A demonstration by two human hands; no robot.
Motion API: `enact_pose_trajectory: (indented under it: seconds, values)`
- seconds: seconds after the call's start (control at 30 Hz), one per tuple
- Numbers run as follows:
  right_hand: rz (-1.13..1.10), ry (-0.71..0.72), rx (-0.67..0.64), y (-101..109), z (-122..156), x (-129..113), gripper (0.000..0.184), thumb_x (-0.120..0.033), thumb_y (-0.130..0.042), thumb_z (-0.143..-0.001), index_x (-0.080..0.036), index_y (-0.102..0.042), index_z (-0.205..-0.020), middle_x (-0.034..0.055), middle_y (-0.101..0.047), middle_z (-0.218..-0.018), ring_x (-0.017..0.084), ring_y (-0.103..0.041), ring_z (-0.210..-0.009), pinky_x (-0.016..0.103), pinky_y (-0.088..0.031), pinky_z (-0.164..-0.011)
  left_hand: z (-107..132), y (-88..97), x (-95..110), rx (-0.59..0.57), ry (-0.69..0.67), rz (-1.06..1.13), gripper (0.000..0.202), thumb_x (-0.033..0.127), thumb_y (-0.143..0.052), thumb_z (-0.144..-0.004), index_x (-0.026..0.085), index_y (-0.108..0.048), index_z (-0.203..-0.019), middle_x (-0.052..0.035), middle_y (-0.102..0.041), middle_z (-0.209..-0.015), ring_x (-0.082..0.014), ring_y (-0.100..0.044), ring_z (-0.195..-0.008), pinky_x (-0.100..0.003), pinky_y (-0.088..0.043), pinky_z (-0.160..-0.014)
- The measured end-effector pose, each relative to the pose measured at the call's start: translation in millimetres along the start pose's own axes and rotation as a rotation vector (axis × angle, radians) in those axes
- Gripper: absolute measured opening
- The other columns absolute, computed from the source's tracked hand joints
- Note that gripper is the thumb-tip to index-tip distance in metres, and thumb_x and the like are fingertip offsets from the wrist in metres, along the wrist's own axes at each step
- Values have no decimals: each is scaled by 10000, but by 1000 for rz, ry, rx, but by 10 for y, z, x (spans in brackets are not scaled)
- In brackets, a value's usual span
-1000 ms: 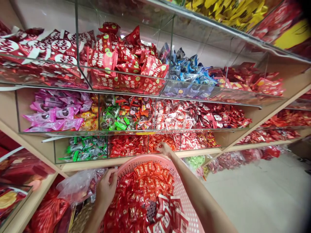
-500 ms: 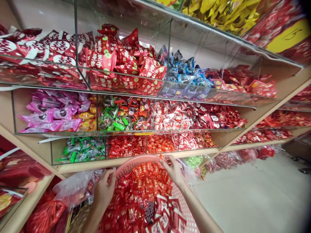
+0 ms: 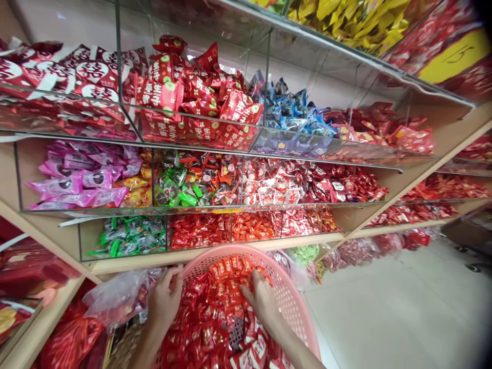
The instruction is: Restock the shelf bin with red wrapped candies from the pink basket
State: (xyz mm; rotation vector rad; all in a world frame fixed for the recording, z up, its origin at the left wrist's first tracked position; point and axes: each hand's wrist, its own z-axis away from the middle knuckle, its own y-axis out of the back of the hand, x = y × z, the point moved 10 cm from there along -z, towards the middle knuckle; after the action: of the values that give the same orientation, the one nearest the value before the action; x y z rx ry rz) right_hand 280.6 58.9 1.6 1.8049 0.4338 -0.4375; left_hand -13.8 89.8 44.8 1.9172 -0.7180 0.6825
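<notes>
A pink perforated plastic basket [image 3: 298, 302] is in front of me, heaped with wrapped sweets. At its left rim my left hand [image 3: 168, 292] is closed, gripping the edge. Inside the basket, my right hand [image 3: 263, 297] rests over the orange-red wrapped sweets [image 3: 230, 274], its thumb apart from the bent fingers. Those fingertips are partly hidden among the wrappers. Dark red wrapped sweets [image 3: 200, 328] fill the left side, and red-and-white packets [image 3: 255, 353] lie nearest me, partly under my right forearm.
Shelves with clear dividers hold red packets [image 3: 200, 97], blue packets [image 3: 292, 110], pink-wrapped sweets [image 3: 82, 179] and green-wrapped sweets [image 3: 132, 236]. A wooden ledge [image 3: 146, 260] runs just beyond the basket. Plastic bags [image 3: 115, 292] sit at left; tiled floor [image 3: 376, 307] spreads at right.
My right hand has moved from the basket's far right rim, where it pinched an orange-red sweet, down and left onto the sweets inside. My left hand stays on the rim.
</notes>
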Motion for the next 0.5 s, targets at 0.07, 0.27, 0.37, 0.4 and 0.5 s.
enact_pose_trajectory:
  seconds: [0.07,0.27,0.37,0.4,0.5]
  values:
    - [4,-12,-5,-46,-18,-4,135,-294,-525,-798,-210,-419,-793,42,-589,-729,183,-549,-622,262,-359,-550,2,-9,-24,-1,7,-3,253,402,-434,-790,229,-617,-810,-27,-692,-820,-166,-645,-755,-265,-504,-694]
    - [-83,-25,-55,-76,8,-26,204,-331,-458,-855,-223,-385,-698,24,-565,-651,166,-535,-576,256,-351,-536,16,-34,-84,-4,21,6,248,396,-443,-785,223,-617,-822,-37,-692,-840,-171,-646,-772,-268,-503,-697]
    - [-91,-17,-73,-32,58,-14,207,-326,-426,-872,-224,-387,-696,16,-558,-652,162,-527,-571,258,-351,-536,17,-33,-72,-11,17,19,245,400,-448,-792,225,-617,-823,-32,-690,-840,-165,-642,-775,-257,-500,-701]
    - [-87,-11,-72,-15,73,-10,197,-328,-438,-866,-222,-398,-705,15,-561,-666,162,-530,-581,258,-354,-541,16,-33,-69,-14,18,20,246,400,-447,-793,225,-617,-824,-30,-690,-839,-163,-642,-772,-255,-499,-701]
    - [-69,2,-84,-6,101,-5,172,-324,-497,-833,-216,-422,-721,14,-567,-703,164,-540,-607,254,-365,-549,12,-32,-64,-17,19,15,250,399,-444,-794,222,-618,-825,-29,-689,-831,-161,-642,-763,-252,-497,-700]
